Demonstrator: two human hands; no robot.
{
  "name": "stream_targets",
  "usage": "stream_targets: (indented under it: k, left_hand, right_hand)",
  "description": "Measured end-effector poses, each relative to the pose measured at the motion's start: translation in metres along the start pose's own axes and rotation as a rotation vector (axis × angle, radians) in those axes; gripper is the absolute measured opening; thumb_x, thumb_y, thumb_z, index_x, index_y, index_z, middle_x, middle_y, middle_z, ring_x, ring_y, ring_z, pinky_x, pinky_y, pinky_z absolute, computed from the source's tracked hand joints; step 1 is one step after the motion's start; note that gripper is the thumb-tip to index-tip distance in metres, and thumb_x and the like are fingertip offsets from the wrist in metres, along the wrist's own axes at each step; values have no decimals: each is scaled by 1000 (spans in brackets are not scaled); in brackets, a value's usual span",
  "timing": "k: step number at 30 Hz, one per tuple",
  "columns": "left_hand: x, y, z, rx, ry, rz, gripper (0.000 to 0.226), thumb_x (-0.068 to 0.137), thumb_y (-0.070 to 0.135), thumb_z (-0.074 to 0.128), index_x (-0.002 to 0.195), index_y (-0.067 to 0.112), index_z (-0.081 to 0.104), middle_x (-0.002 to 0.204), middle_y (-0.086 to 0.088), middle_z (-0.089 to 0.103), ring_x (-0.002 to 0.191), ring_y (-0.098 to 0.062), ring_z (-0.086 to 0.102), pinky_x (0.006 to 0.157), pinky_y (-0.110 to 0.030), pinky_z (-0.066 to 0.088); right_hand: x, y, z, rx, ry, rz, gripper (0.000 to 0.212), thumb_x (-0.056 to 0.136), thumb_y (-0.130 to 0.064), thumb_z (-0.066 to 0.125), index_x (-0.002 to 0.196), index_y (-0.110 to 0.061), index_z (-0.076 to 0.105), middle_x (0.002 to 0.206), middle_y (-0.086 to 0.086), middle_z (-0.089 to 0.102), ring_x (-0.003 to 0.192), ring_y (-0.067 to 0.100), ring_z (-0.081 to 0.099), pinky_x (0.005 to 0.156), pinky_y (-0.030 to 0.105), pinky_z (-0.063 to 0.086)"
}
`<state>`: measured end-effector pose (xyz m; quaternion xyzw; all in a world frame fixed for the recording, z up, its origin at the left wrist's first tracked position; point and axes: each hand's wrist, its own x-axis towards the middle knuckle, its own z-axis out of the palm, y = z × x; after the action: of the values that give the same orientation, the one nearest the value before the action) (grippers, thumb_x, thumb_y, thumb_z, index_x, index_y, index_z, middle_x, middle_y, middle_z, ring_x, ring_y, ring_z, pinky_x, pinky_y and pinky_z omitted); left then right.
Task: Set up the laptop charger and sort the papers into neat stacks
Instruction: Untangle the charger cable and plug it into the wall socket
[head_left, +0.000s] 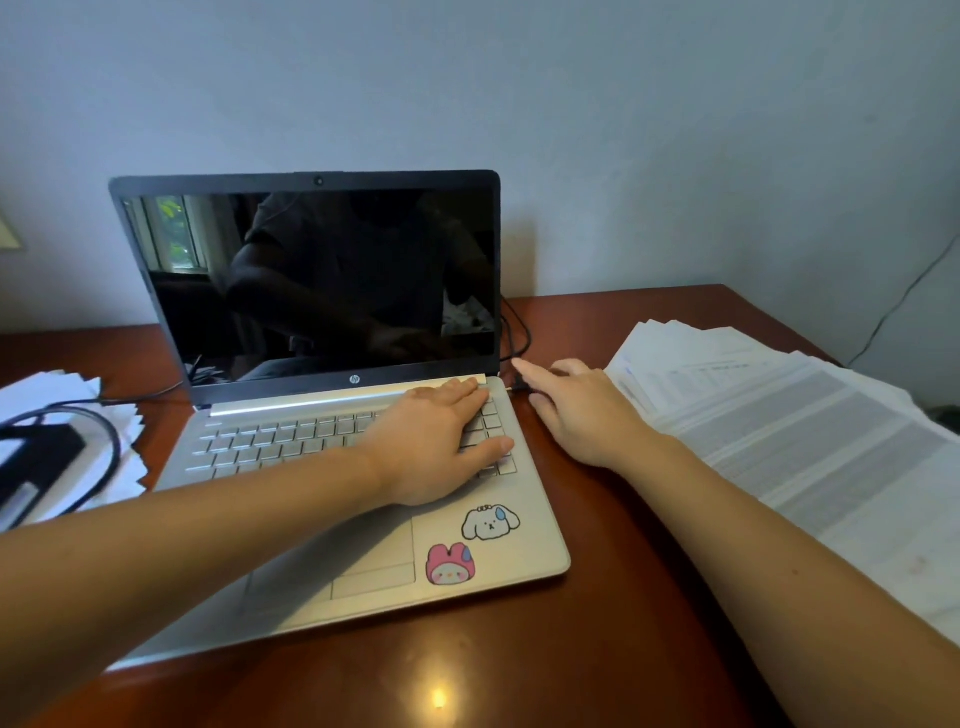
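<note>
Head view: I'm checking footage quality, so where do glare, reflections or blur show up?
Head view: a lamp glare spot on the table; the dark laptop screen mirrors a window and the person; papers print is too soft to read; wide-angle bending at the edges.

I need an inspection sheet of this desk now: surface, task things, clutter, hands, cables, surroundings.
Surface: brown wooden desk, glossy.
Job's things: open laptop, screen dark; fanned papers at right; second paper pile at left; black charger brick lying on it.
Clutter: nothing seen.
Hands: left hand flat on the keyboard; right hand at the charger plug by the laptop's right edge; grip unclear.
Cables: black cable behind the laptop; another loops over the left pile.
Surroundings: plain wall.
</note>
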<state>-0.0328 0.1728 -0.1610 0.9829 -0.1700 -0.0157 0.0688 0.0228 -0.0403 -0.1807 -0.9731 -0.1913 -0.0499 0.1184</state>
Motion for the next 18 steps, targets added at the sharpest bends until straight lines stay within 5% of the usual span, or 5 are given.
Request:
stream_targets:
  k: [6,14,18]
  left_hand:
    - [-1,-1,1,-14,3,2,82,97,73,32,164,27,17,171,6,15,155,-12,16,122,-27,10]
    - [2,-4,5,-12,0,12,81,99,71,32,164,27,13,171,6,12,156,-12,13,122,-27,7]
    - [1,-5,6,-11,-3,24,81,99,69,33,164,25,12,171,5,11,156,-12,11,123,-27,7]
  right_hand:
    - [-20,-26,-3,75,-157,50,60,106,-50,19,160,-27,4,167,3,10,154,21,-6,123,48,0]
    - [-17,-25,-3,60,-179,-29,63,104,-54,14,159,-29,-3,167,-3,10,153,14,-11,124,49,-2]
    - [-12,-28,8,-35,-118,75,70,101,-59,9,160,-21,9,168,0,2,153,21,-10,122,55,-2]
